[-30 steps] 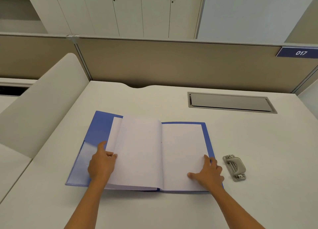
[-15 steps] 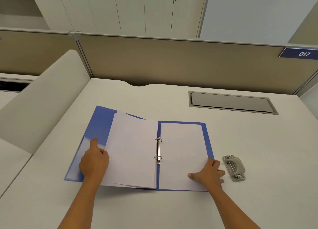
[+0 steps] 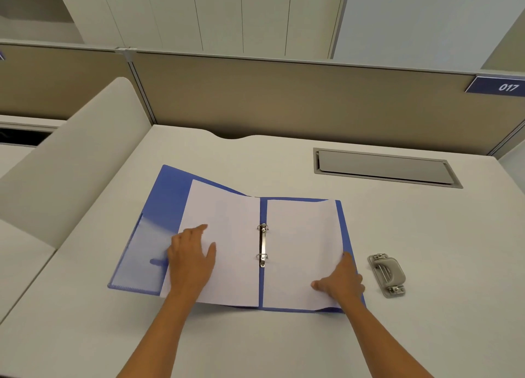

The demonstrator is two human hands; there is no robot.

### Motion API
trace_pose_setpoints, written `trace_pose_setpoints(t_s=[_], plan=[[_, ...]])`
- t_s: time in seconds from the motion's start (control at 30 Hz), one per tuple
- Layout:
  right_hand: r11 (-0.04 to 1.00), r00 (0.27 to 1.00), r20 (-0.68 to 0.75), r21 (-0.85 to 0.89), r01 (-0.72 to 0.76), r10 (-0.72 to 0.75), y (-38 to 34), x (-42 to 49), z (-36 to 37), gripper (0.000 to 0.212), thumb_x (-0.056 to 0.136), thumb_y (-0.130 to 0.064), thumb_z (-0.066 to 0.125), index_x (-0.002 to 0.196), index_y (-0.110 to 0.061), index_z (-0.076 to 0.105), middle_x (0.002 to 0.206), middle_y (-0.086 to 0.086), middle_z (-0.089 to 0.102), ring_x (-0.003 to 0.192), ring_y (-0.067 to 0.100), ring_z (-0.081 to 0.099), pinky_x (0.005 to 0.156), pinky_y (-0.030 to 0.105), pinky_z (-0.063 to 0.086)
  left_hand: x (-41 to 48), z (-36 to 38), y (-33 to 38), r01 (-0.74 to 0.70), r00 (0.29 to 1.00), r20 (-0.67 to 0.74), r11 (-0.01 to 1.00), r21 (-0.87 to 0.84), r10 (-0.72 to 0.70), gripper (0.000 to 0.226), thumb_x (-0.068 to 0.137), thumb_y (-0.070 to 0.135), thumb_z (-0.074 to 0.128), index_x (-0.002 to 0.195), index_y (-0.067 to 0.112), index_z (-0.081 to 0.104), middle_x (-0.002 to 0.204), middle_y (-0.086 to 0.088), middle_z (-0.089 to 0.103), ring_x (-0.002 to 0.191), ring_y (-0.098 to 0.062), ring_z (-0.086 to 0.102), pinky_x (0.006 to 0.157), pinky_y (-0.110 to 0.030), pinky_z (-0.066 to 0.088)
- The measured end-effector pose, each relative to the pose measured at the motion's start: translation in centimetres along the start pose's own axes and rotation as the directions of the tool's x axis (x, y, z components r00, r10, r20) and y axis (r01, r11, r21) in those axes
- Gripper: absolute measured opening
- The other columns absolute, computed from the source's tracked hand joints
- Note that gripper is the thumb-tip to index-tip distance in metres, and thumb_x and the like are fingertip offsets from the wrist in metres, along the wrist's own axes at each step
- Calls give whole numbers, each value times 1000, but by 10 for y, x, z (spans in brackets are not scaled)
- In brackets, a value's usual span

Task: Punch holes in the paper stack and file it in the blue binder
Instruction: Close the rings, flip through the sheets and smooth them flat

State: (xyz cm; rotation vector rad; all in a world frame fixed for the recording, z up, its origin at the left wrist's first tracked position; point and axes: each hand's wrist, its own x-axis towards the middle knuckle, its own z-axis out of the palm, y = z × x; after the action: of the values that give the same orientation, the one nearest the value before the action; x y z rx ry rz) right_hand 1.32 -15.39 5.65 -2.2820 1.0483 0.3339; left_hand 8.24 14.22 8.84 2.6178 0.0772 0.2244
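The blue binder [image 3: 167,196] lies open on the desk, its metal two-ring clip [image 3: 262,244] showing along the spine. White paper sits on both sides of the rings: a left stack [image 3: 230,221] and a right stack [image 3: 301,235]. My left hand [image 3: 191,257] rests flat on the left stack with fingers spread. My right hand [image 3: 341,282] presses the near right corner of the right stack, its fingers lying flat. A grey hole punch [image 3: 387,275] stands on the desk just right of the binder.
The white desk [image 3: 284,343] has a grey cable hatch [image 3: 383,168] at the back right. A beige partition [image 3: 284,99] runs behind it. A curved white divider [image 3: 65,161] rises along the left edge.
The left pages, lifted and curved a second ago, now lie flat and the rings are uncovered. My left hand moved from the binder's left cover onto the left stack. My right hand stayed put.
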Motion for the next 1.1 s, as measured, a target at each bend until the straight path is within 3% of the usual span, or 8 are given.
trace_pose_setpoints(t_s=[0.2, 0.3, 0.43, 0.6, 0.7, 0.83, 0.97, 1.1], plan=[[915, 971, -99, 324, 239, -218, -19, -20, -15, 38, 84, -29, 66, 118, -17, 53, 112, 1, 62, 99, 22, 58, 77, 32, 47, -13, 14, 38, 36, 931, 344, 909, -414, 120, 25, 88, 38, 64, 112, 32, 61, 101, 17, 63, 98, -5, 57, 79, -18, 45], [864, 937, -46, 374, 338, -346, -41, -36, -18, 30, 91, -31, 59, 118, -17, 57, 108, -4, 59, 94, 16, 56, 77, 26, 44, -17, 16, 66, 232, 859, 506, 818, -527, 82, 30, 85, 51, 61, 107, 31, 66, 98, 14, 69, 90, -1, 65, 85, -26, 55], [801, 838, 140, 411, 435, -527, -61, -61, -11, 19, 96, -41, 47, 109, -35, 61, 106, -9, 65, 89, 9, 60, 66, 15, 43, -16, 9, 92, 477, 745, 667, 696, -536, 3, 52, 80, 66, 52, 108, 23, 63, 103, 0, 70, 89, -16, 69, 66, -26, 57], [713, 641, 352, 513, 477, -682, -74, -82, 2, 61, 79, -75, 44, 137, -56, 34, 131, -39, 39, 114, -18, 41, 95, 10, 35, -6, -2, 92, 446, 823, 564, 693, -566, -69, 41, 84, 54, 60, 100, 16, 66, 97, -1, 70, 87, -19, 68, 70, -30, 58], [717, 602, 401, 492, 495, -690, -77, -83, 8, 72, 77, -80, 40, 142, -53, 24, 149, -31, 24, 132, -9, 26, 111, 26, 26, 3, -6, 77, 432, 850, 504, 749, -502, -153, 31, 91, 42, 57, 104, 15, 63, 101, -5, 67, 91, -25, 66, 80, -36, 56], [718, 595, 403, 432, 546, -695, -76, -75, 13, 72, 79, -80, 36, 144, -52, 22, 153, -29, 18, 138, -7, 18, 115, 29, 19, 15, -16, 50, 394, 884, 428, 790, -470, -186, 22, 89, 40, 61, 80, 20, 65, 88, -3, 69, 79, -22, 66, 76, -37, 57], [733, 626, 385, 300, 611, -678, -71, -57, 25, 73, 85, -72, 35, 148, -42, 18, 158, -18, 14, 146, 8, 12, 120, 40, 15, 27, -30, 18, 348, 920, 282, 897, -272, -271, 47, 84, 44, 66, 54, 14, 46, 56, -5, 52, 54, -22, 51, 54, -28, 38], [770, 693, 378, 95, 630, -614, -64, -33, 39, 68, 92, -64, 33, 151, -37, 9, 160, -12, 6, 149, 22, -3, 119, 47, 5, 33, -44, -9, 361, 921, 189, 929, -79, -342, 47, 83, 48, 65, 59, 13, 48, 61, -13, 58, 55, -26, 53, 54, -28, 36]])
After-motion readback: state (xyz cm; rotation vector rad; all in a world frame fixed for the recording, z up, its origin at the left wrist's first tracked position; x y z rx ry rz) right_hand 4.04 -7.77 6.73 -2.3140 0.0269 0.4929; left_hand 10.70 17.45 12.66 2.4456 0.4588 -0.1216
